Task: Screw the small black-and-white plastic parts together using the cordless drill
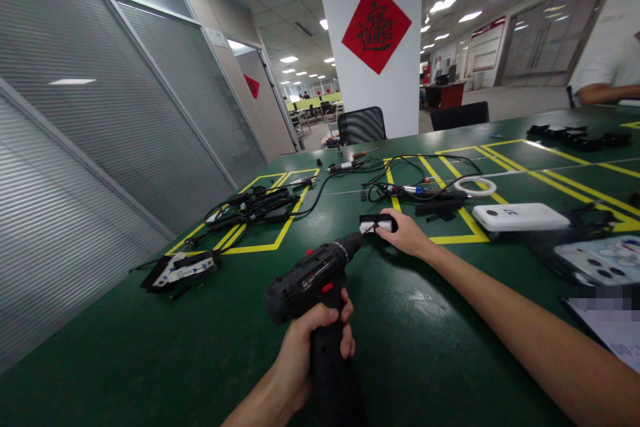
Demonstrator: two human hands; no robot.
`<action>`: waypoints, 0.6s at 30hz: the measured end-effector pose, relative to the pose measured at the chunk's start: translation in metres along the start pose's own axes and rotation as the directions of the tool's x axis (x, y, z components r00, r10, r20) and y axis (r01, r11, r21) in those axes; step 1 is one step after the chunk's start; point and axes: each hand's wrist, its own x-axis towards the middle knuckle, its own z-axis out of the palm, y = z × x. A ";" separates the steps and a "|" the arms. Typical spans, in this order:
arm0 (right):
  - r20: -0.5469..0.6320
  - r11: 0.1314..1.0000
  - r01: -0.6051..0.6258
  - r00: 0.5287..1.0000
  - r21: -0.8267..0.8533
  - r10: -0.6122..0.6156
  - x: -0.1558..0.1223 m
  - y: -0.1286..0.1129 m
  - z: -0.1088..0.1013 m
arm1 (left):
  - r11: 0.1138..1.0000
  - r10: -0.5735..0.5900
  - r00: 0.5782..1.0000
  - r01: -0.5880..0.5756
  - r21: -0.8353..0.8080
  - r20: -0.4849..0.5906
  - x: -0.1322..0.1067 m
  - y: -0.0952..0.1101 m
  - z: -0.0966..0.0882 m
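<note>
My left hand (305,340) is wrapped round the handle of a black cordless drill (310,277) with red buttons. The drill points away and to the right, its bit close to a small black-and-white part (376,223). My right hand (400,233) grips the right end of that part on the green table (210,353). Whether the bit touches the part I cannot tell. A few small black pieces (443,213) lie just beyond my right hand.
Tangled black cables (255,207) lie left, with a black-and-white assembly (183,270) nearer. On the right are a white power bank (520,217), a phone (600,259) and a white ring (475,187). Black parts (580,137) lie farther back. A person's arm (607,93) shows at far right.
</note>
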 end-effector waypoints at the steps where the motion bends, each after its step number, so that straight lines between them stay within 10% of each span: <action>1: 0.003 1.000 -0.001 1.000 -0.001 0.001 0.000 0.000 0.000 | 1.000 0.001 1.000 -0.001 0.000 -0.003 0.000 0.000 0.001; 18: 0.010 1.000 -0.016 1.000 0.008 0.016 0.000 0.000 0.000 | 1.000 0.005 0.997 -0.004 0.023 -0.079 -0.003 0.003 0.012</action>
